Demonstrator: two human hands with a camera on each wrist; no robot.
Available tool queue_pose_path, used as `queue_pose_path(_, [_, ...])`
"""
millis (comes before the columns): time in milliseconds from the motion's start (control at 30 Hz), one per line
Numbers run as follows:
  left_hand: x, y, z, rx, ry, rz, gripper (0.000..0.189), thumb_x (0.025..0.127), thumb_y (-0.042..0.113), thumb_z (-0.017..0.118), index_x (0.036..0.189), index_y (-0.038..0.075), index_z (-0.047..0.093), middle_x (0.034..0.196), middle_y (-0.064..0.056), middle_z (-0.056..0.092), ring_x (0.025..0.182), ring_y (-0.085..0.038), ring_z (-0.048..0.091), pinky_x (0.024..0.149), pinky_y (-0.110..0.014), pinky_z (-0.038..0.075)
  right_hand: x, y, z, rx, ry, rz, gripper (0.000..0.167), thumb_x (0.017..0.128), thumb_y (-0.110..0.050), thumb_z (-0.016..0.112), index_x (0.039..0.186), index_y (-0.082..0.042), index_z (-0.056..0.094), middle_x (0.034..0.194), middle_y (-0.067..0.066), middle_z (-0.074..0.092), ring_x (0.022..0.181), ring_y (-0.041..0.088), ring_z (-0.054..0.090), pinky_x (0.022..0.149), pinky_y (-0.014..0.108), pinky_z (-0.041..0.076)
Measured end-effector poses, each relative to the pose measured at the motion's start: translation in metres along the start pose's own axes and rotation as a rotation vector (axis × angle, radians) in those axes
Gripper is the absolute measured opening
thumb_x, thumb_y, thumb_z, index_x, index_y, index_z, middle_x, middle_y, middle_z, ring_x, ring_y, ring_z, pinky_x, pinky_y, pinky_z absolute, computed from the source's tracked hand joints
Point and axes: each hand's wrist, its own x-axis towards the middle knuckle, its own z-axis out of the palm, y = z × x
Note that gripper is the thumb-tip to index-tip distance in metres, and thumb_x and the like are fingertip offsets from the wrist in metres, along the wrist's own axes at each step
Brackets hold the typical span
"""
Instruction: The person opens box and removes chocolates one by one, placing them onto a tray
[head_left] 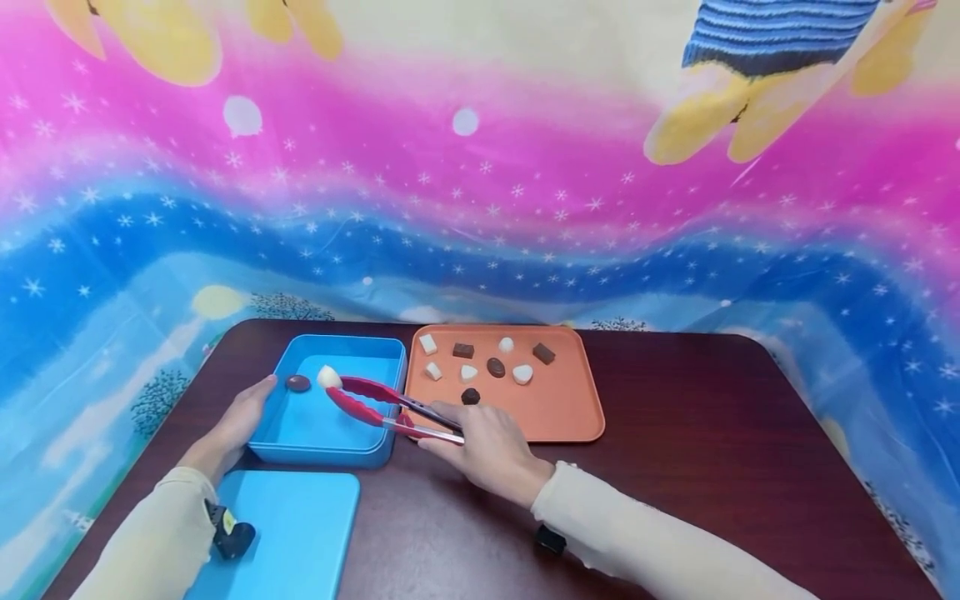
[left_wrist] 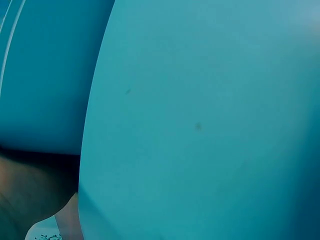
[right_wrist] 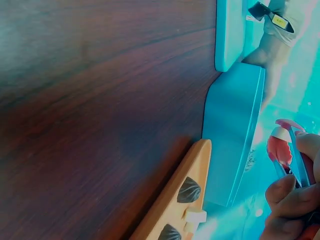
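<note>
My right hand (head_left: 491,446) holds a pair of red-tipped metal tongs (head_left: 356,408). Their tips pinch a white chocolate (head_left: 327,377) above the open blue box (head_left: 322,456); the right wrist view also shows this white piece (right_wrist: 281,133) between the tips. Inside the box, near its left wall, lies a brown oval chocolate (head_left: 297,383). My left hand (head_left: 236,423) rests against the outside of the box's left wall with fingers extended, partly hidden by the wall. Right of the box, an orange tray (head_left: 547,412) bears several white and brown chocolates, among them a dark ridged one (head_left: 470,397).
A flat blue lid (head_left: 300,517) lies in front of the box, under my left forearm, and fills most of the left wrist view. Everything stands on a dark brown table (head_left: 675,417). A patterned cloth (head_left: 480,208) hangs behind and beside the table.
</note>
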Motion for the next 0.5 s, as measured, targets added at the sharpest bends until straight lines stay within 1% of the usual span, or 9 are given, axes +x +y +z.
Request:
queue_pose_path(100, [0.001,-0.002,0.000,0.003,-0.002,-0.003,0.090,0.101,0.070,0.010,0.159,0.007,-0.018,0.166,-0.027,-0.019,0.151,-0.057,-0.011,0.119,-0.077,0.001,-0.007,0.005,-0.003,-0.005,0.004,0.017,0.054,0.090,-0.055,0.071,0.134,-0.025,0.068,0.085,-0.006,0.073,0.057,0.003,0.049,0.047,0.021,0.037])
queue_pose_path(233, [0.002,0.000,0.000,0.000,-0.009,-0.003,0.090,0.101,0.070,0.011,0.159,0.007,-0.018,0.165,-0.027,-0.020,0.151,-0.057,-0.012,0.118,-0.078,0.001,-0.017,0.012,-0.010,-0.008,0.023,0.028,0.054,0.089,-0.054,0.072,0.133,-0.023,0.069,0.097,-0.002,0.078,0.058,0.004,0.049,0.048,0.021,0.035])
queue_pose_path(333, [0.002,0.001,-0.001,0.002,-0.010,-0.008,0.092,0.100,0.072,0.011,0.159,0.008,-0.018,0.165,-0.027,-0.020,0.150,-0.057,-0.013,0.118,-0.078,0.001,-0.024,0.018,-0.016,-0.009,0.038,0.026,0.052,0.089,-0.053,0.073,0.132,-0.023,0.070,0.104,-0.001,0.079,0.061,0.002,0.051,0.050,0.020,0.037])
queue_pose_path(500, [0.002,0.000,-0.002,0.001,-0.010,-0.021,0.093,0.099,0.073,0.010,0.159,0.008,-0.019,0.165,-0.027,-0.021,0.150,-0.057,-0.013,0.118,-0.077,0.001,-0.036,0.030,-0.021,-0.007,0.044,0.029,0.055,0.089,-0.054,0.072,0.134,-0.023,0.068,0.105,-0.003,0.079,0.065,-0.001,0.054,0.053,0.019,0.038])
